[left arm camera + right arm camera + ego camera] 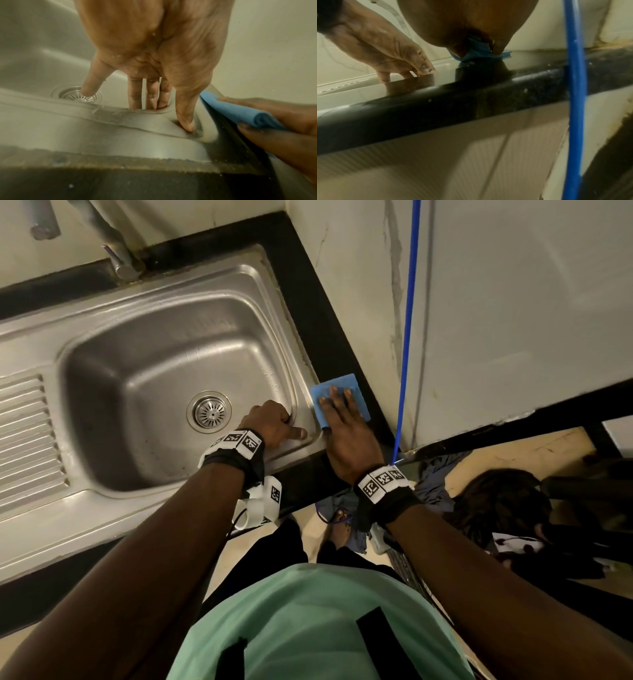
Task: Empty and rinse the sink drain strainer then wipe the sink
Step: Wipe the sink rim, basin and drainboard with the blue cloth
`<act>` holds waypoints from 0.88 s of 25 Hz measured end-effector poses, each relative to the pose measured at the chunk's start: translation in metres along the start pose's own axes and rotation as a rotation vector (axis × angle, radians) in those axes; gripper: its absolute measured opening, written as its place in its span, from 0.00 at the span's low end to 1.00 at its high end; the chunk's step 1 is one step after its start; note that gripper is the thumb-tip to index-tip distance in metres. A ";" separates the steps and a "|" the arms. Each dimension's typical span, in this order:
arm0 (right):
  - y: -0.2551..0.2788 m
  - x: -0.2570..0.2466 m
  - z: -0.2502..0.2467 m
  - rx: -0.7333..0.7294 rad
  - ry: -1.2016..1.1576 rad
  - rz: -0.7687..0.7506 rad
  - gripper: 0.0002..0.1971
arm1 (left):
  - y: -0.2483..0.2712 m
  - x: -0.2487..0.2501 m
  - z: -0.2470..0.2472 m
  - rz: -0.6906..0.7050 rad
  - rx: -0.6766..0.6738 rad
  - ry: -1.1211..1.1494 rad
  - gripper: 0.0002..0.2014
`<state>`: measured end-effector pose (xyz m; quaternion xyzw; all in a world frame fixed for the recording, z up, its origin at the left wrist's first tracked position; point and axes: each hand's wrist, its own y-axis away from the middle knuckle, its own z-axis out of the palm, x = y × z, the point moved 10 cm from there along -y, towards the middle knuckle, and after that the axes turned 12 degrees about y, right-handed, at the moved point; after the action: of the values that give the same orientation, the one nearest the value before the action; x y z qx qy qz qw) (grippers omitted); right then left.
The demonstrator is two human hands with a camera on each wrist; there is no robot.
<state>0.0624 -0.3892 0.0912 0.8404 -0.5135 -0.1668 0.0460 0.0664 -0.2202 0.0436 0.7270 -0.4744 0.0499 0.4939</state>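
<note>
The steel sink has its round drain strainer seated in the drain, also visible in the left wrist view. My left hand hooks over the sink's front right rim; its fingers hang into the basin and the thumb lies on the rim. Just right of it, my right hand presses flat with straight fingers on a folded blue cloth lying on the black counter. In the left wrist view the cloth has a rolled edge beside the thumb. The right wrist view shows the cloth under my palm.
A faucet stands behind the basin, and a ridged drainboard lies to its left. A black counter borders the sink on the right, against a white wall. A blue cord hangs down there. Dark clothes lie on the floor.
</note>
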 end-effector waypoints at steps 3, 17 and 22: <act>0.017 0.012 0.005 0.019 -0.069 0.093 0.37 | 0.002 0.004 -0.002 0.002 -0.002 -0.010 0.22; -0.092 0.010 -0.039 0.078 -0.132 0.111 0.30 | 0.001 0.002 -0.001 -0.010 -0.008 -0.034 0.25; -0.141 0.006 -0.049 0.083 -0.076 0.078 0.30 | 0.000 -0.001 0.000 -0.010 0.030 -0.040 0.25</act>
<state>0.2003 -0.3331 0.1004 0.8140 -0.5539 -0.1752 -0.0017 0.0664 -0.2192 0.0429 0.7373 -0.4799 0.0400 0.4738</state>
